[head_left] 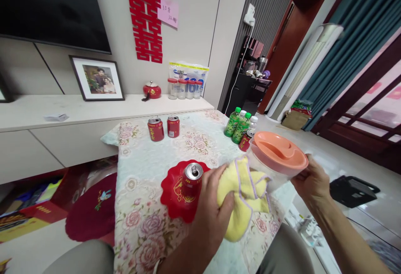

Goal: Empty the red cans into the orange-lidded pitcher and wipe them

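My left hand [216, 199] is closed on a yellow cloth [239, 219] with purple edging, which hangs in folds against a clear plastic pitcher. My right hand [310, 182] grips the far right side of that pitcher [266, 161], which has an orange lid [280, 148] and is tilted above the table. Just left of my left hand, an opened red drink can [191, 182] stands upright on a red scalloped plate [171, 186]. My left hand partly covers the plate's right side. The pitcher's lower part is hidden behind the cloth.
Two red cans [156, 129] stand toward the table's back left. Green-capped bottles [241, 128], white-capped bottles and another red can [246, 141] cluster at the back right. A flowered cloth [147, 224] covers the table. Behind it, a white cabinet [134, 109] bears a picture frame [97, 77] and several jars [184, 89].
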{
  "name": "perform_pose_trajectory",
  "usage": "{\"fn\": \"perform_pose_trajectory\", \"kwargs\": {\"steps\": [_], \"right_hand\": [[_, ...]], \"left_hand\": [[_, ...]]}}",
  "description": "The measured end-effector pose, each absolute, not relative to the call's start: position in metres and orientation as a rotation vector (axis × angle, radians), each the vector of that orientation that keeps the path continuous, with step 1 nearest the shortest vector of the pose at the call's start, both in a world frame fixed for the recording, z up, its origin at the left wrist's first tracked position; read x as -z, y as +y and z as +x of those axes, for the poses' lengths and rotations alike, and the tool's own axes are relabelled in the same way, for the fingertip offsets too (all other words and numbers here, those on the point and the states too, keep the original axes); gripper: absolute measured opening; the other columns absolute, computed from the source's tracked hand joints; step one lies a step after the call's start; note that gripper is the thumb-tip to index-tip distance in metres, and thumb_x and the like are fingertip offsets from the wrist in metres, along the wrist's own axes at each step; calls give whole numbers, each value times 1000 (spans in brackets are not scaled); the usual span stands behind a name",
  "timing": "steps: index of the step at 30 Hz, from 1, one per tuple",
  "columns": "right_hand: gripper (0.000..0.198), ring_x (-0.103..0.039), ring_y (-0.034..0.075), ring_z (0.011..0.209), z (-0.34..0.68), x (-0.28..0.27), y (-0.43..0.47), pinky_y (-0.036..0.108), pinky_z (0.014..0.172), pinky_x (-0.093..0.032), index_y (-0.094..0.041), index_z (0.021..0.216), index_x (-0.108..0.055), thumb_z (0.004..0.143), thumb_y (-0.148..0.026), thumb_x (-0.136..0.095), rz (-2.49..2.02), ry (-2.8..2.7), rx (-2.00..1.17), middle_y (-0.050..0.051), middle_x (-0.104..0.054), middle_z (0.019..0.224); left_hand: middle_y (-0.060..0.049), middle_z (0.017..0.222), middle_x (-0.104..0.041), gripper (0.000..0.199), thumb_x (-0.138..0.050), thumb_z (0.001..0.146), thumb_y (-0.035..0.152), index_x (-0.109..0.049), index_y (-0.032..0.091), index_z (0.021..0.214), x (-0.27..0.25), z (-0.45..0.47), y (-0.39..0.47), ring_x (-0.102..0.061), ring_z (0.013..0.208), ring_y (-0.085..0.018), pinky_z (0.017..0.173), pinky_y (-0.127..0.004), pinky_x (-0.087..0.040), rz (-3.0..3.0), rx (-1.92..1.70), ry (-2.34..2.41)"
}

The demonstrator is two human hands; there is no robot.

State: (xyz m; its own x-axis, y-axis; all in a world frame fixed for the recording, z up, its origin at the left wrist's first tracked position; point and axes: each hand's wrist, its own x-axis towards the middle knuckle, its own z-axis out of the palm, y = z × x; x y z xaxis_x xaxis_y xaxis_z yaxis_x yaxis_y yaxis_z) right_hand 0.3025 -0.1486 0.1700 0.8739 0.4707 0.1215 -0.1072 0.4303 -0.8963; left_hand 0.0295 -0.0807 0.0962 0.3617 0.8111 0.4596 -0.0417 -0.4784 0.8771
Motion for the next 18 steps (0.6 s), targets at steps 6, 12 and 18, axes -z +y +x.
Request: {"fn": "perform_pose_trajectory", "kwargs": {"steps": [6,12,18], "right_hand": [[42,-29,2,39,291,-164,-161,14,36,-25,-17,54,-59,45,-36,-96,-1158,-449,-399,-10,-35,45],[49,-31,5,40,291,-158,-174,17,36,-27,-19,55,-60,43,-45,-99,-1205,-496,-425,-8,-37,46],[49,-32,5,42,290,-151,-180,18,37,-31,-19,52,-60,43,-46,-100,-1201,-513,-411,-8,-38,46]], "left_hand": [[-13,146,-69,57,-53,92,14,-61,20,148,-135,55,-65,-65,139,-27,121,-44,-51,1756,-1167,645],[-8,140,-75,53,-53,91,10,-70,22,139,-164,56,-55,-68,133,-25,119,-41,-52,1744,-1074,746],[-4,144,-75,59,-51,93,10,-66,26,147,-180,62,-41,-69,133,-25,119,-45,-51,1703,-921,780]]}}
